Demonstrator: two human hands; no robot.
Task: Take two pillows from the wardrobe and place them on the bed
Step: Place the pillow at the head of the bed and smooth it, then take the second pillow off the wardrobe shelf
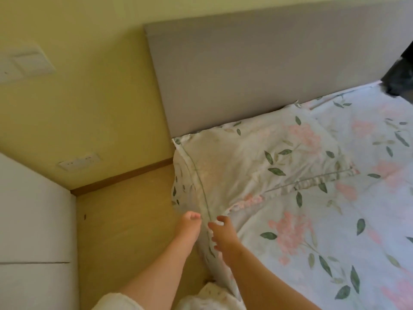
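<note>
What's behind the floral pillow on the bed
The grey headboard rises right behind the floral pillow, which lies against its base. The joint between headboard and bed there is covered by the pillow, so it cannot be seen.

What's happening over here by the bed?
A person is making up the bed. One floral pillow already lies at its head, against the grey headboard. Both hands are at the pillow's near corner: the left hand and the right hand are pinching its edge, as if tugging it straight. Only this one pillow shows on the bed, so a second may be yet to come.
</note>
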